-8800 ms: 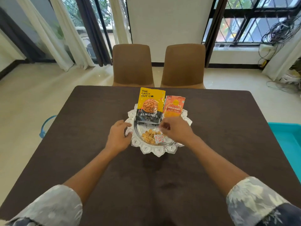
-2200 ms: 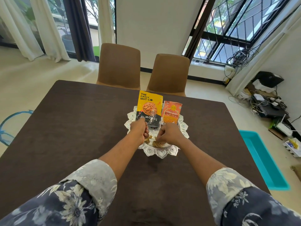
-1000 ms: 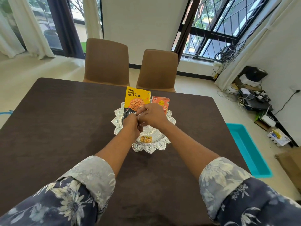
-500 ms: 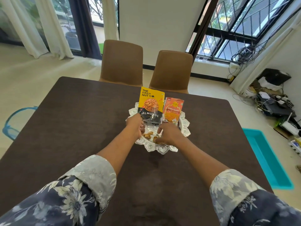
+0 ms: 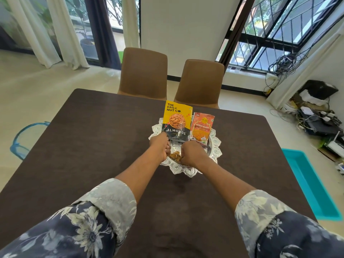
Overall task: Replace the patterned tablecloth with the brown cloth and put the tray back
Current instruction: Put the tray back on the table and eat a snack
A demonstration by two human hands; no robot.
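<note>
The tray [image 5: 215, 148], silver with a scalloped rim, sits on the brown cloth [image 5: 93, 146] just past the middle of the tabletop. The cloth covers the whole top and lies flat. Two packets stand in the tray's far half, leaning back side by side. The left packet [image 5: 177, 121] is yellow above and black below; it reads "THE DAILY NUT CO." over a picture of almonds, with "ALMONDS" under it. The orange packet [image 5: 202, 127] reads "GARLIC" and then a second word too soft to be sure of. A few loose nuts [image 5: 175, 156] lie on the tray's near part, between the two hands.

The left hand [image 5: 160, 146] is at the tray's left rim with its fingers curled, touching the lower left corner of the almond packet; I cannot tell whether it grips anything. The right hand [image 5: 191, 153] is bunched over the tray just right of the nuts, fingers curled under, and what it has hold of, if anything, is hidden.

Two brown chairs [image 5: 143, 71] stand at the far edge. A teal tub [image 5: 312, 185] lies on the floor to the right, and tangled cables [image 5: 283, 62] hang by the window
</note>
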